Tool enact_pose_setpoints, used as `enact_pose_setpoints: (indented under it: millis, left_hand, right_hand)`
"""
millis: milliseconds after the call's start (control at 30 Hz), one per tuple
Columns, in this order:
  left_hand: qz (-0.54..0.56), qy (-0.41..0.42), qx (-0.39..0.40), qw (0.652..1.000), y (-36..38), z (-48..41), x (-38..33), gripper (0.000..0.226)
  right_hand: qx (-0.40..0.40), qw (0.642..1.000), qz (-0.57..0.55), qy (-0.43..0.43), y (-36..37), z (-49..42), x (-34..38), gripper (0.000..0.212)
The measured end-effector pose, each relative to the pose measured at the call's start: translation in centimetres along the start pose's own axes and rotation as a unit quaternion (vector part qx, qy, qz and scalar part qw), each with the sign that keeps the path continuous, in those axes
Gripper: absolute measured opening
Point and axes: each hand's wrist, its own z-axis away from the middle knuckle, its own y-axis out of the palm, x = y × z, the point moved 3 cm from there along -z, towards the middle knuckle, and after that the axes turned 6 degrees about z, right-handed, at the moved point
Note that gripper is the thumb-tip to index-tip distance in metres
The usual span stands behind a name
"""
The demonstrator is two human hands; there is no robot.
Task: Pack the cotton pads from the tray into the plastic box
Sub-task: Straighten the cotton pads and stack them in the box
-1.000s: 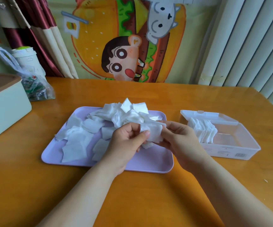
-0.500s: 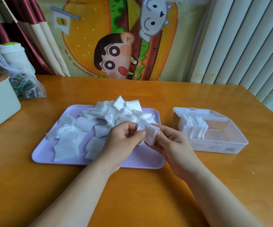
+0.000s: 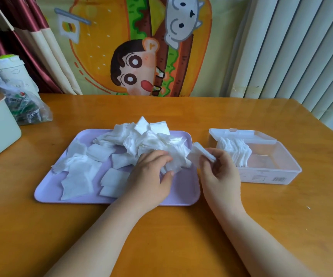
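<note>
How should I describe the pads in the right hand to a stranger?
On the wooden table, look between the lilac plastic tray and the clear plastic box. The right hand pinches a stack of white square cotton pads, the only ones in the air.

White cotton pads [image 3: 141, 140] heaped on lilac tray [image 3: 183, 188]; others upright in clear plastic box [image 3: 271, 177].

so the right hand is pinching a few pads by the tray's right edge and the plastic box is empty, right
Not quite: the plastic box is not empty. The head view shows a row of cotton pads standing at its left end. The right hand does pinch a few pads by the tray's right edge.
</note>
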Motion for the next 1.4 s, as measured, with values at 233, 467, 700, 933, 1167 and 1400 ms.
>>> enact_pose_setpoints:
  millis: [233, 467, 700, 933, 1167, 1400]
  left_hand:
    - [-0.002, -0.005, 0.002, 1.0, 0.1, 0.1, 0.7, 0.031]
    - [0.041, -0.037, -0.014, 0.998, -0.4, 0.4, -0.2, 0.044]
    - [0.102, -0.122, 0.019, 0.987, -0.6, 0.1, 0.0, 0.069]
    - [0.203, -0.138, 0.022, 0.969, -1.4, 0.0, 0.2, 0.037]
    - [0.303, -0.129, 0.007, 0.944, -2.1, 0.1, 0.1, 0.009]
    - [0.451, -0.15, -0.02, 0.879, -2.7, -0.2, -0.3, 0.018]
  right_hand:
    - [0.023, 0.998, -0.036, 0.044, 0.4, -0.5, -1.5, 0.012]
    - [0.047, 0.998, -0.026, 0.011, 0.7, -0.4, -0.9, 0.012]
    - [0.089, 0.995, -0.047, 0.009, 1.1, -0.6, -1.2, 0.012]
    - [0.093, 0.989, -0.107, 0.039, 1.1, -0.6, -1.4, 0.008]
    - [0.019, 0.997, -0.053, 0.046, 0.7, -0.5, -1.6, 0.013]
    - [0.054, 0.994, -0.072, 0.066, 0.7, -0.5, -1.2, 0.014]
